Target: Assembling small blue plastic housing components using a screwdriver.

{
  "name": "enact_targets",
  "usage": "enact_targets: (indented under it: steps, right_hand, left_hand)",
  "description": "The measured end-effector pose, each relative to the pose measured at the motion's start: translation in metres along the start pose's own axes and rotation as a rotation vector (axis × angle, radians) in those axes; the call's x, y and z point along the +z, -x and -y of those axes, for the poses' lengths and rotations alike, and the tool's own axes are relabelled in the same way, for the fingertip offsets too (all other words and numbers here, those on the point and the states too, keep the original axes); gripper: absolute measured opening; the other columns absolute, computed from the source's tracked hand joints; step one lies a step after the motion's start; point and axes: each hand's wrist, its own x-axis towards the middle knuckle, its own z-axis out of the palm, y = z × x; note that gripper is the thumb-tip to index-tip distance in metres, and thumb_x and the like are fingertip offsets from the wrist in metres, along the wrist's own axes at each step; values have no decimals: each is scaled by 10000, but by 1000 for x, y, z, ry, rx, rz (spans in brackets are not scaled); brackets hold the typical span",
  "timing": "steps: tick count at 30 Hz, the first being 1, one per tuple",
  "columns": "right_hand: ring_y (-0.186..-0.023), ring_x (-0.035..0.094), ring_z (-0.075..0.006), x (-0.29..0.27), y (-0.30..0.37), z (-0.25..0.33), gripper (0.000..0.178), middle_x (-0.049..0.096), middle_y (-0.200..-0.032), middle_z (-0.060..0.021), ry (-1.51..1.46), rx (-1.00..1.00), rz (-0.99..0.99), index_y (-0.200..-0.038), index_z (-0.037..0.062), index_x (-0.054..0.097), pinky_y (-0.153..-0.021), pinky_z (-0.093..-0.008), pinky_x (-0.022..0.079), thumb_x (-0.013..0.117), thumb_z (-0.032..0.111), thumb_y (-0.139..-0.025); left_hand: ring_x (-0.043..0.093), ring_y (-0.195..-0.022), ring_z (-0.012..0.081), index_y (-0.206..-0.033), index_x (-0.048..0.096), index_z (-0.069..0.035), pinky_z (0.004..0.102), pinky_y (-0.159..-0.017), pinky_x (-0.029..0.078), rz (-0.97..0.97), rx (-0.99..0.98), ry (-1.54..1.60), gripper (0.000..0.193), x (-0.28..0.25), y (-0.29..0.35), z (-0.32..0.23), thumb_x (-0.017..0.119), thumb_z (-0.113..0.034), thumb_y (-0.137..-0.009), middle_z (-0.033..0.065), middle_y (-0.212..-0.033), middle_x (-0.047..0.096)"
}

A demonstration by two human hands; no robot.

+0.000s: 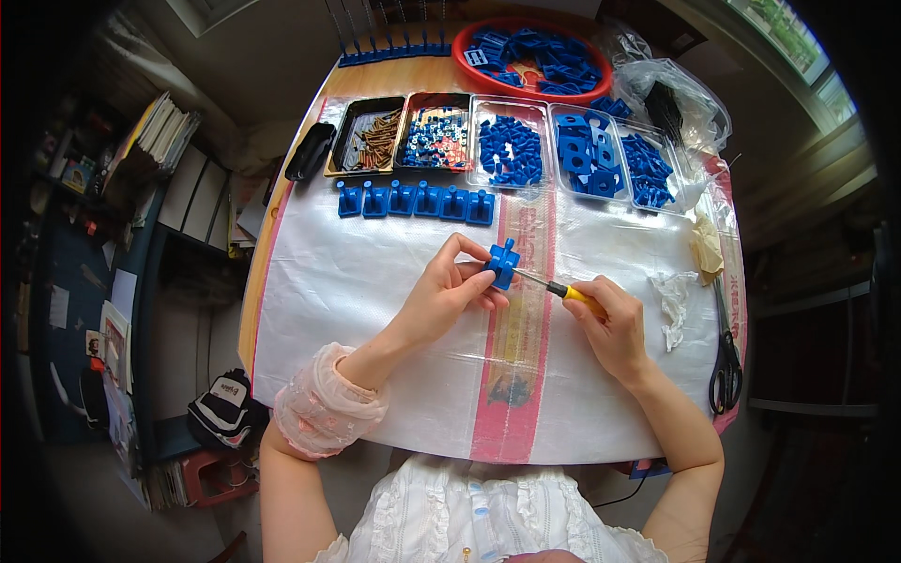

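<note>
So, 1 rm [258, 75], shelves [148, 272] on L; 1 wood table [249, 342] w/ white sheet [375, 272]; 1 red basin [526, 95]; 2 black trays [349, 136], 3 clear trays [507, 99]; R hand [615, 328], fingers wrapped rnd 1 screwdriver [568, 293]; L hand [449, 291], fingers pinching 1 blue part [504, 266] at screwdriver tip, above sheet; 6 similar parts [427, 201] in row nr trays.

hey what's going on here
A person at a covered table holds a small blue piece in the left hand and a screwdriver in the right hand, its tip at the piece. Six similar blue units stand in a row beyond the hands, in front of trays of screws and small parts. A red basin of blue parts sits behind.
</note>
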Motion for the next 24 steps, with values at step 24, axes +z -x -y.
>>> enact_targets:
  steps: [24]
  right_hand:
    - [-699,684,-247,6,1,-4,217,646,-846,-99,-99,-17,-18,-952,21,633,-590,-343,527,797,33,-810]
  left_hand:
    - [724,-899,205,-1189,434,-23,306,-825,613,-2,6,-1,194,0,0,0,541,-52,-1029,225,-1076,685]
